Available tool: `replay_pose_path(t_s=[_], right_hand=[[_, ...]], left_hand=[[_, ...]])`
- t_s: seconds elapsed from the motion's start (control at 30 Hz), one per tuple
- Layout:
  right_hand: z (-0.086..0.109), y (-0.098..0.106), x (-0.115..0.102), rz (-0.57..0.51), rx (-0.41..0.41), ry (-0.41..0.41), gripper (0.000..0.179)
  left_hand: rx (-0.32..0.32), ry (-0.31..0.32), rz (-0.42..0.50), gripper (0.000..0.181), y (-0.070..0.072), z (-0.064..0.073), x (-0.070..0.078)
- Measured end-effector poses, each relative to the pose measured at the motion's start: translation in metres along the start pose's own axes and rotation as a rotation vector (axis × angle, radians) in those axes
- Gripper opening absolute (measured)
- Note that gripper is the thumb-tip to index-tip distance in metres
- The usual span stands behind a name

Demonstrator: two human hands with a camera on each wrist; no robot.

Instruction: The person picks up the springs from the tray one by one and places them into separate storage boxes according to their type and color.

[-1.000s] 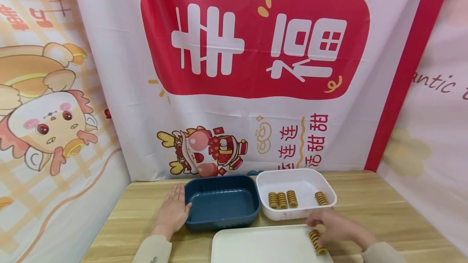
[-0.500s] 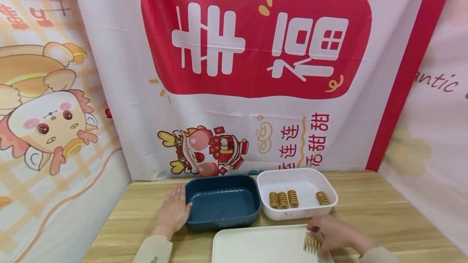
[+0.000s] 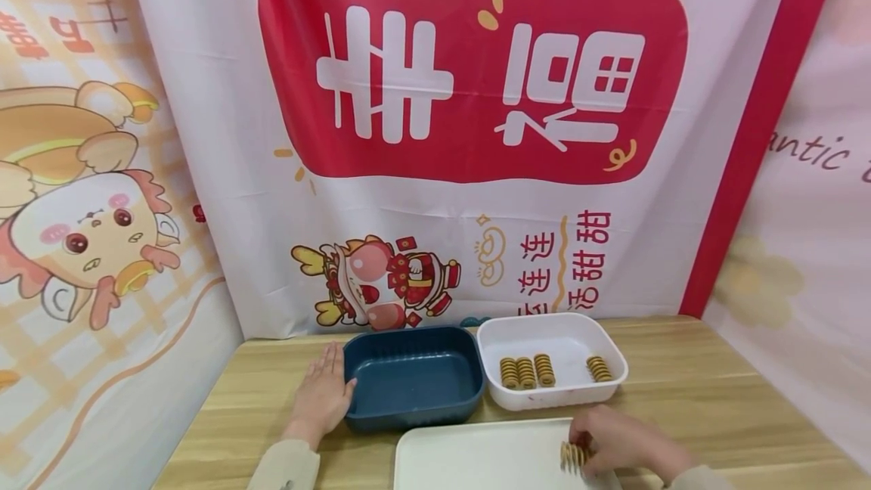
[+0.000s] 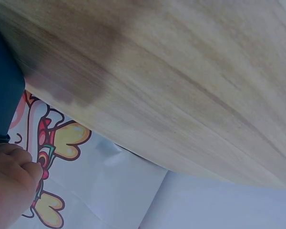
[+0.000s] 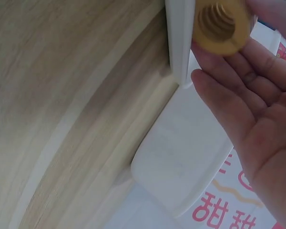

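Note:
My right hand (image 3: pixel 621 441) pinches a yellow coil spring (image 3: pixel 573 458) close over the right part of a cream tray (image 3: pixel 476 456). In the right wrist view, the round flat end of the spring (image 5: pixel 220 47) faces the camera, its hollow inside ringed by coils. Fingertips lie against the far side of it. My left hand (image 3: pixel 320 395) rests along the left wall of a dark blue box (image 3: pixel 411 420), fingers straight and thumb at the rim. In the left wrist view, part of that hand (image 4: pixel 12 176) shows beside the blue wall.
Right of the blue box stands a white box (image 3: pixel 544 398). Inside it, three springs (image 3: pixel 526 373) lie grouped at the left and one spring (image 3: pixel 599 369) at the right. The wooden table (image 3: pixel 708 392) ends at a printed cloth (image 3: pixel 381 210) behind the boxes.
My right hand has lifted the spring from the tray's right edge and carried it slightly left, turning it. The left hand and both boxes stay in place.

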State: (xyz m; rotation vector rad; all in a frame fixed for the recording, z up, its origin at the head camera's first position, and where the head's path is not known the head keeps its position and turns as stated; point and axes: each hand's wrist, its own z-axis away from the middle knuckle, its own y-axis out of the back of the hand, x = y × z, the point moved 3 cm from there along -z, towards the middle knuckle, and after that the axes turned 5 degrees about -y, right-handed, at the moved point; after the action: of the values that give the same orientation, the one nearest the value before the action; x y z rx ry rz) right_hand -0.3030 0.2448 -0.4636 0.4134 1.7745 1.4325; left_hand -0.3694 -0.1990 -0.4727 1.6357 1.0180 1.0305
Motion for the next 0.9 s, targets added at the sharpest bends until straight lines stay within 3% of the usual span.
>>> replay_pose_path(t_s=[0.3, 0.6, 0.77, 0.9], right_hand=[[-0.001, -0.001, -0.004, 0.028, 0.024, 0.01, 0.022], [0.002, 0.004, 0.0, -0.064, 0.021, -0.012, 0.022], [0.002, 0.006, 0.003, -0.198, 0.015, -0.033, 0.018], [0.001, 0.008, 0.007, -0.429, 0.001, -0.011, 0.016]], left_hand=[[0.004, 0.003, 0.005, 0.065, -0.001, 0.0, 0.001], [0.01, -0.002, 0.017, 0.065, -0.002, 0.0, 0.002], [0.008, -0.006, 0.014, 0.065, -0.002, -0.001, 0.001], [0.006, -0.008, 0.013, 0.065, -0.002, -0.001, 0.0]])
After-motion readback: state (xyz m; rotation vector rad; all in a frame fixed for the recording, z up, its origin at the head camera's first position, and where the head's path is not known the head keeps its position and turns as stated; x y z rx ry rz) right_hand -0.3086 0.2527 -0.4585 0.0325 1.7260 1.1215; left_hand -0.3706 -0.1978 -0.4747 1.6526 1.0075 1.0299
